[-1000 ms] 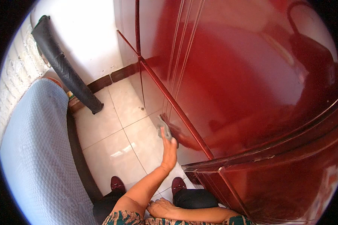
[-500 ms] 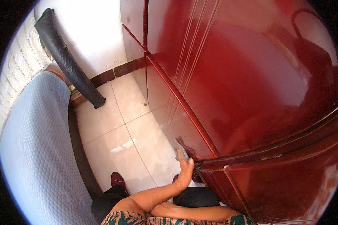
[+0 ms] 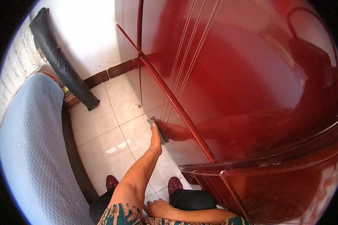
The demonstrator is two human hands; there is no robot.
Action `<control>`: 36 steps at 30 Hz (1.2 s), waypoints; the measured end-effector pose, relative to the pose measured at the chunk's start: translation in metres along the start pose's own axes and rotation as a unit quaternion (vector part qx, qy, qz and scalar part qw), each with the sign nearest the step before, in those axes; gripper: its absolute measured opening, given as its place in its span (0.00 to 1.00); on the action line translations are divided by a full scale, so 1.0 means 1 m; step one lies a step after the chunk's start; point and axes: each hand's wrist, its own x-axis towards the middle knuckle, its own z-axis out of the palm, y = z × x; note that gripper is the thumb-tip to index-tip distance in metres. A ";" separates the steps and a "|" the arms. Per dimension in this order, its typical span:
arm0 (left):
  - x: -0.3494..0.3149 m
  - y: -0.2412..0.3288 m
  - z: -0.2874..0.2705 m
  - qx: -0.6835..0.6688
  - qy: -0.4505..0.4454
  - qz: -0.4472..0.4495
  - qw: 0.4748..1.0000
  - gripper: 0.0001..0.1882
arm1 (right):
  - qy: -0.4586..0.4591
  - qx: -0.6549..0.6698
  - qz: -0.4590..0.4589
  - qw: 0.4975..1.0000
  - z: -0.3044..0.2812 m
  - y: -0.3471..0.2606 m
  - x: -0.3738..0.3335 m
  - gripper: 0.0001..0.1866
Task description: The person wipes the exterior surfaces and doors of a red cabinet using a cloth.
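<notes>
My left hand point(image 3: 156, 138) reaches forward and presses a grey cloth point(image 3: 150, 122) against the lower side of a glossy dark red cabinet point(image 3: 236, 82). Only part of the cloth shows, at the fingertips; the hand covers the rest. The arm and cloth are mirrored in the shiny panel. Close to my body, my right hand point(image 3: 159, 208) lies across my lap beside my black-trousered knee, its fingers spread and holding nothing.
To the left is a bed or seat with a light blue quilted cover point(image 3: 37, 142). A black wrapped post point(image 3: 62, 56) leans near the white wall point(image 3: 82, 33). My dark red shoes point(image 3: 111, 182) stand on pale floor tiles point(image 3: 101, 131).
My left hand has slid forward along the cabinet's lower panel with the cloth, its arm straightening. My right hand, earlier tucked behind the left arm, now shows its fingers.
</notes>
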 end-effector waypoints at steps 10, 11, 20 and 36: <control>-0.084 -0.078 0.010 0.059 0.121 -0.033 0.990 0.25 | -0.049 -0.003 -0.016 0.999 0.007 0.005 0.003 0.13; -0.089 -0.073 0.013 0.042 0.124 -0.029 0.991 0.24 | -0.076 0.005 -0.017 0.997 0.002 0.002 0.003 0.13; -0.133 0.009 0.062 0.126 0.028 0.245 0.961 0.26 | -0.061 -0.009 -0.012 0.998 0.003 -0.003 0.013 0.19; -0.254 0.048 0.144 0.326 -0.214 0.528 0.754 0.30 | 0.074 -0.009 -0.074 0.994 0.072 0.054 0.057 0.21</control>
